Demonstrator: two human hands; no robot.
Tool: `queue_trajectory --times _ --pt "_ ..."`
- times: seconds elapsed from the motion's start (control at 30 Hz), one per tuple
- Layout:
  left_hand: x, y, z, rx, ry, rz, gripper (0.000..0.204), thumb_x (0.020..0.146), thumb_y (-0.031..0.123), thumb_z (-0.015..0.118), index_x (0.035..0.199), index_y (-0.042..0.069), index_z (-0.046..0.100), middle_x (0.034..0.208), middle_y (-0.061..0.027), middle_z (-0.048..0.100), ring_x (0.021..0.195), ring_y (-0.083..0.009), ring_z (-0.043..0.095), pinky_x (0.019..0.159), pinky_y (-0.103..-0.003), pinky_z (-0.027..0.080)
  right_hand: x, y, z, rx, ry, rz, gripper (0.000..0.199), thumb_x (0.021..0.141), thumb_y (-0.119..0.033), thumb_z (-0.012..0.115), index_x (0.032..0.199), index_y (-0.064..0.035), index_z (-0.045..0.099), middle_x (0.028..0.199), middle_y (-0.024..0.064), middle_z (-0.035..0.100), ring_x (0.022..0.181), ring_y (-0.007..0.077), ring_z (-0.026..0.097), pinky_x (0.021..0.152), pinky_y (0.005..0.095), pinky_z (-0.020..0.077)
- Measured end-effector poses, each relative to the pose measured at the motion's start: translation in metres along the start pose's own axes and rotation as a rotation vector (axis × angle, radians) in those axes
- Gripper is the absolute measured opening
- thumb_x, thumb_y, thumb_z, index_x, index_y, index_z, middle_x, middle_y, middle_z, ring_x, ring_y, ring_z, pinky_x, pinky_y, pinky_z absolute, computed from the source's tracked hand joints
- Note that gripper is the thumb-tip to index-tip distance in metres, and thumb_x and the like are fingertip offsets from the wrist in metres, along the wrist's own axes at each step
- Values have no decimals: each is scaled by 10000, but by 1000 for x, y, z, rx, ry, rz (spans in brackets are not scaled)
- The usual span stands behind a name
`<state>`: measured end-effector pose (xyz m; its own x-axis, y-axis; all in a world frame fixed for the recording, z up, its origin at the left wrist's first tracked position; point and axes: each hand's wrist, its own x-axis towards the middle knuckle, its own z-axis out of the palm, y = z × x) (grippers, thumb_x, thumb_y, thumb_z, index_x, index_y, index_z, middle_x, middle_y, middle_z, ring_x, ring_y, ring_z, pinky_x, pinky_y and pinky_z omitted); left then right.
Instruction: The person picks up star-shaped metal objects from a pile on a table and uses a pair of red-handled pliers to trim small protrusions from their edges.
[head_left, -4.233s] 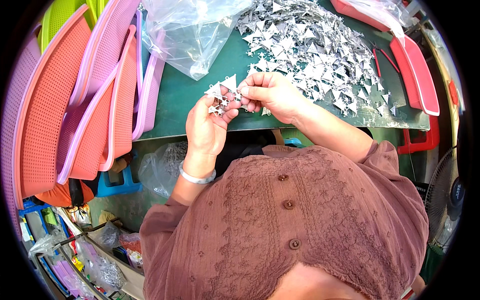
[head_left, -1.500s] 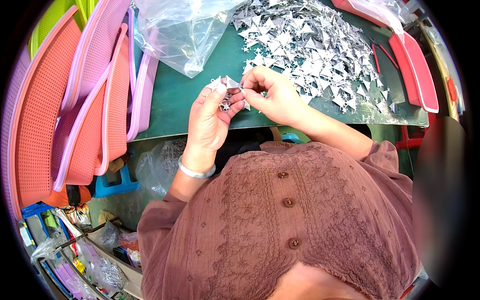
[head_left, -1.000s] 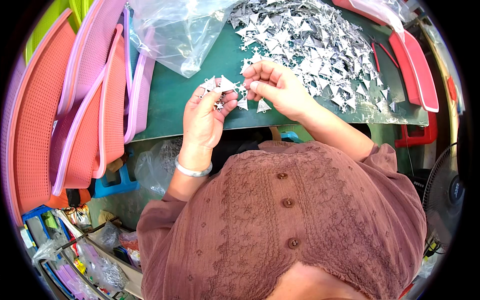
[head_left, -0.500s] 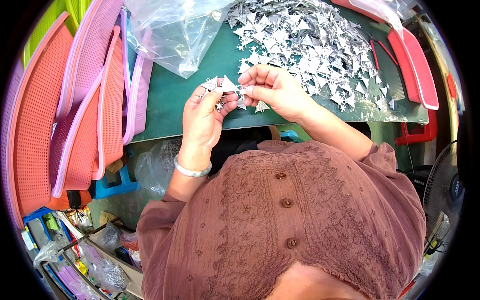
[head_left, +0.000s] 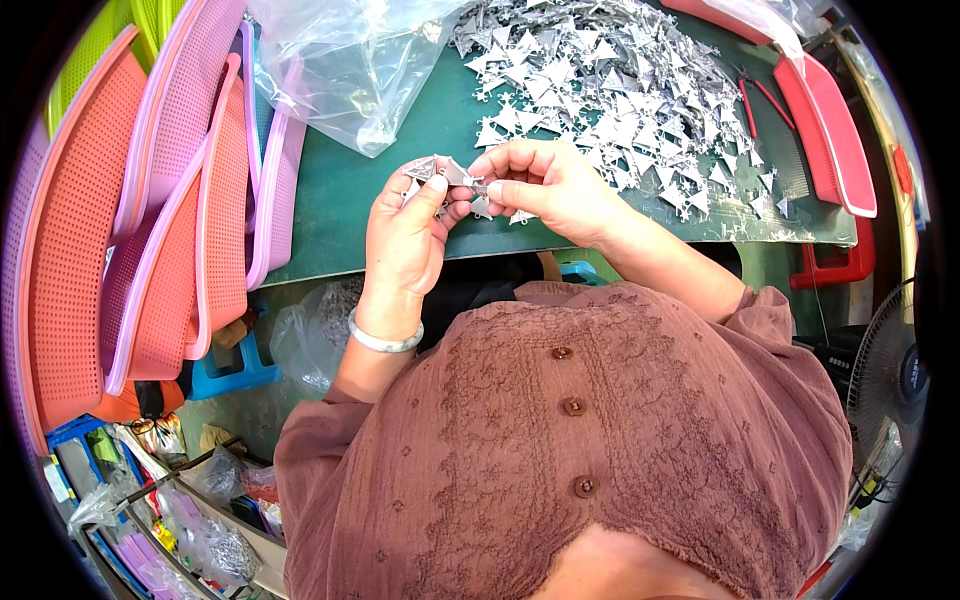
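Note:
My left hand [head_left: 408, 225] is closed around several small silvery triangular metal pieces [head_left: 424, 170], its thumb pressing on them. Facing it, my right hand [head_left: 550, 190] pinches the end of one such piece between thumb and fingertips, and the two hands almost meet there. One or two more pieces show just below the fingertips, at the table's near edge. Beyond my hands spreads a large heap of the same grey metal pieces [head_left: 610, 95] on the green table [head_left: 340, 200]. Fingers hide much of what the left hand holds.
A clear plastic bag [head_left: 350, 70] lies at the back left. Stacked perforated baskets [head_left: 85, 230] in pink, purple and green stand at the left. Red-handled pliers [head_left: 750, 108] lie right of the heap, beside a red tray [head_left: 825, 140]. A fan [head_left: 885, 370] stands at the right.
My right hand's fingers have curled in slightly and moved a little lower against the piece. The left hand stays nearly in place, with the pieces in it tilted a little differently.

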<state>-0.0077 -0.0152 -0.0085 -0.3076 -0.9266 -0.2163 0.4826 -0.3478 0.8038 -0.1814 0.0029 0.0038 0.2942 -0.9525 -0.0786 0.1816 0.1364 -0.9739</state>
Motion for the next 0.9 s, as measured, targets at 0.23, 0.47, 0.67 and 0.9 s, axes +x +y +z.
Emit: queue_trajectory --times 0.23,0.47,0.67,0.9 --pt "-1 1 2 16 0 10 157 824 47 526 980 26 534 850 -53 573 738 -147 559 660 -264 456 0 1 0 10 -14 -42 180 778 -21 547 954 -5 579 808 24 598 666 68 546 609 195 441" --pt "-1 1 4 28 6 18 128 832 56 526 951 16 545 822 -54 587 708 -138 578 637 -254 475 1 3 -3 24 -38 -35 159 771 -10 551 929 -10 566 801 36 597 682 76 546 627 206 444" --pt "-1 3 4 58 16 -5 150 822 48 534 968 21 549 831 -50 583 703 -137 567 619 -249 467 3 5 -4 20 -71 -24 146 768 -11 559 913 -11 552 791 38 595 684 77 544 635 211 446" --pt "-1 4 5 77 37 -18 165 826 55 529 984 12 549 836 -47 585 695 -122 569 602 -234 470 2 0 -3 16 -45 30 133 783 -41 553 913 -14 540 762 40 588 666 87 545 612 212 444"
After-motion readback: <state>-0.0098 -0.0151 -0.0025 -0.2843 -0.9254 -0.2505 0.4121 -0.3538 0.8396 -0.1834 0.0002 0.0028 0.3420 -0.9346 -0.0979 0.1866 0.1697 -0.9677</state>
